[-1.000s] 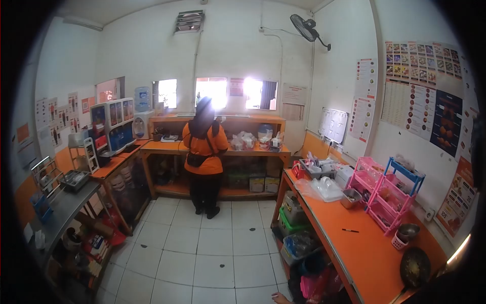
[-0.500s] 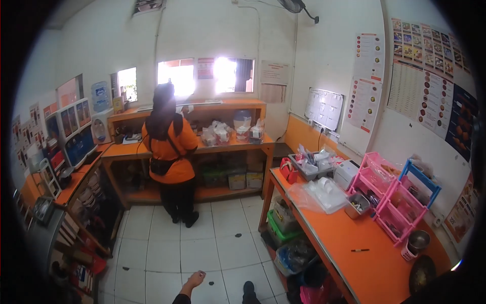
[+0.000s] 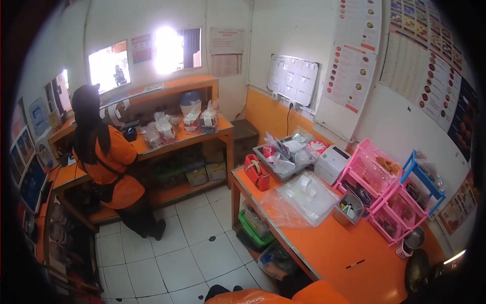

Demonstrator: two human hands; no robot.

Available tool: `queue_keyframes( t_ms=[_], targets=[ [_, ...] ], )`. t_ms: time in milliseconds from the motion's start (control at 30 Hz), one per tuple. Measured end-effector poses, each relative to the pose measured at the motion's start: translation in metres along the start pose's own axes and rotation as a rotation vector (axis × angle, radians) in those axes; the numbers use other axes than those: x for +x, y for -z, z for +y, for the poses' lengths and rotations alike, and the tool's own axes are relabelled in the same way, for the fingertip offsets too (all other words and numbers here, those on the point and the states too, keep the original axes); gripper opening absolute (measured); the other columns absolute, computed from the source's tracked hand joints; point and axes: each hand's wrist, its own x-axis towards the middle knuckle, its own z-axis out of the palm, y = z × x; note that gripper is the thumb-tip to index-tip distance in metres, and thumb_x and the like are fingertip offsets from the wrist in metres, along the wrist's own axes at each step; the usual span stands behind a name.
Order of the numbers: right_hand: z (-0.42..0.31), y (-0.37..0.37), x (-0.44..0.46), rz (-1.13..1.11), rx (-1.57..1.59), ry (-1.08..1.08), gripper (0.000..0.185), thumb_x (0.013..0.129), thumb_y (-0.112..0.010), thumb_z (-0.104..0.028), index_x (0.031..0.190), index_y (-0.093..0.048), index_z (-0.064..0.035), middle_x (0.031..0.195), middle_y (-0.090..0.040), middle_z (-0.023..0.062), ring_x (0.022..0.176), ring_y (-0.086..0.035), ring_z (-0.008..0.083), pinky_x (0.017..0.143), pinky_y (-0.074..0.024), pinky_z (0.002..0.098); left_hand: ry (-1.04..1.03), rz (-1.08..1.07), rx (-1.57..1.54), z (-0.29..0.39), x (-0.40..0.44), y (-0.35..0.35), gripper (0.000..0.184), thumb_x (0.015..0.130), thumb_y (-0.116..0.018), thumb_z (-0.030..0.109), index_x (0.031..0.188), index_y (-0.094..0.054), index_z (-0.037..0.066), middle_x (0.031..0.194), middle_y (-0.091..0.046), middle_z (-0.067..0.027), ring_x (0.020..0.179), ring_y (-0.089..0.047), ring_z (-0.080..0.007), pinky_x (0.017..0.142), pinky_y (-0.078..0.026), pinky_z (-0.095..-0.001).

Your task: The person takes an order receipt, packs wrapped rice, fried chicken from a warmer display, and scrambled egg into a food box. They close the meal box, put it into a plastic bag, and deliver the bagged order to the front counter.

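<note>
Under the long, orange-topped surface (image 3: 379, 271), a translucent, bluish plastic bin (image 3: 263, 259) is kept, seemingly for storage, and overlapped by the right hand (image 3: 275, 271), whose grip's closure cannot be told.

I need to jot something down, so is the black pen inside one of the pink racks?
No, the black pen lies out on the orange tabletop.

L hand hidden, R hand (image 3: 275, 272) blurry, shirt (image 3: 248, 297) cropped btm; whiteboard (image 3: 292, 79) txt illegible
</note>
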Motion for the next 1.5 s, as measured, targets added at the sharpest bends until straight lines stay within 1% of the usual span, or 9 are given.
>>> queue_keyframes(
  t_ms=[33,100,367,500,700,767,867,1167,1500],
  targets=[
    [0.023,-0.021,0.054,-0.136,-0.243,0.134,0.021,0.085,-0.058,-0.016,0.098,-0.064,-0.0018,0.081,-0.063,0.0099,0.073,-0.059,0.0181,0.066,-0.0487,0.036,-0.006,0.005,-0.023,0.011,0.009,0.005,0.05,0.091,-0.043,0.044,0.116,-0.059,0.004,0.111,-0.061,-0.0204,0.107,-0.056,-0.0336,0.092,-0.043,-0.0447],
    [-0.029,-0.041,0.093,-0.301,-0.027,0.068,0.032,0.084,-0.05,-0.013,0.112,-0.061,-0.001,0.084,-0.063,0.0142,0.078,-0.062,0.0259,0.072,-0.049,0.0369,-0.016,0.007,-0.061,0.029,0.029,0.015,0.049,0.092,-0.043,0.043,0.116,-0.059,0.004,0.11,-0.061,-0.0203,0.106,-0.057,-0.0331,0.091,-0.044,-0.0442],
    [-0.132,-0.089,0.183,-0.864,-0.083,-0.065,0.036,0.08,-0.057,-0.017,0.114,-0.062,-0.0054,0.082,-0.062,0.0095,0.07,-0.062,0.0178,0.06,-0.0517,0.0349,0.0,-0.01,-0.146,0.062,0.119,0.076,0.045,0.093,-0.043,0.038,0.116,-0.059,0.003,0.107,-0.062,-0.0199,0.101,-0.06,-0.031,0.086,-0.048,-0.0421],
    [-0.118,-0.118,0.257,-0.823,-0.121,-0.368,0.036,0.082,-0.057,-0.018,0.114,-0.062,-0.0037,0.088,-0.064,0.0103,0.074,-0.062,0.0203,0.066,-0.0527,0.0365,0.02,0.014,-0.192,0.07,0.158,0.133,0.043,0.094,-0.043,0.036,0.116,-0.059,0.003,0.106,-0.062,-0.0197,0.099,-0.061,-0.03,0.083,-0.049,-0.0411],
    [-0.148,-0.138,0.347,-0.647,-0.487,-0.043,0.031,0.086,-0.047,-0.016,0.109,-0.065,-0.0039,0.099,-0.064,0.017,0.09,-0.062,0.0304,0.078,-0.0502,0.0387,-0.018,0.155,-0.243,0.073,0.22,0.231,0.04,0.094,-0.042,0.032,0.115,-0.059,0.002,0.103,-0.063,-0.0194,0.095,-0.063,-0.0284,0.079,-0.052,-0.0396],
    [-0.153,-0.155,0.367,-0.559,-0.68,0.102,0.032,0.087,-0.044,-0.015,0.107,-0.066,-0.004,0.103,-0.064,0.0192,0.096,-0.062,0.0338,0.083,-0.0494,0.0394,-0.029,0.281,-0.136,0.09,0.239,0.259,0.034,0.095,-0.045,0.026,0.109,-0.059,-0.001,0.091,-0.065,-0.0141,0.083,-0.063,-0.0223,0.07,-0.054,-0.0322],
    [-0.211,-0.151,0.37,-0.664,-0.919,0.09,0.035,0.091,-0.044,-0.023,0.11,-0.065,-0.004,0.111,-0.064,0.0162,0.106,-0.059,0.03,0.092,-0.0443,0.0385,-0.013,0.283,-0.269,0.107,0.265,0.284,0.032,0.094,-0.048,0.025,0.108,-0.059,-0.001,0.095,-0.065,-0.0133,0.085,-0.063,-0.0212,0.071,-0.054,-0.0322],
    [-0.344,-0.145,0.448,-1.41,-0.383,-0.06,0.046,0.094,-0.039,-0.038,0.121,-0.058,-0.0039,0.117,-0.059,0.0106,0.104,-0.056,0.0228,0.088,-0.0451,0.0346,-0.117,0.067,-0.235,0.126,0.321,0.256,0.033,0.086,-0.056,0.03,0.109,-0.062,0.007,0.103,-0.067,-0.0125,0.092,-0.064,-0.0273,0.08,-0.051,-0.0352],
    [-0.457,-0.187,0.628,-1.787,-0.489,-0.101,0.062,0.097,-0.035,-0.054,0.132,-0.049,-0.0037,0.123,-0.054,0.0045,0.103,-0.053,0.0149,0.083,-0.0461,0.0302,0.098,0.141,-0.343,0.18,0.381,0.303,0.033,0.086,-0.056,0.03,0.108,-0.062,0.007,0.103,-0.066,-0.0136,0.093,-0.064,-0.0281,0.08,-0.051,-0.0355]
  ],
)
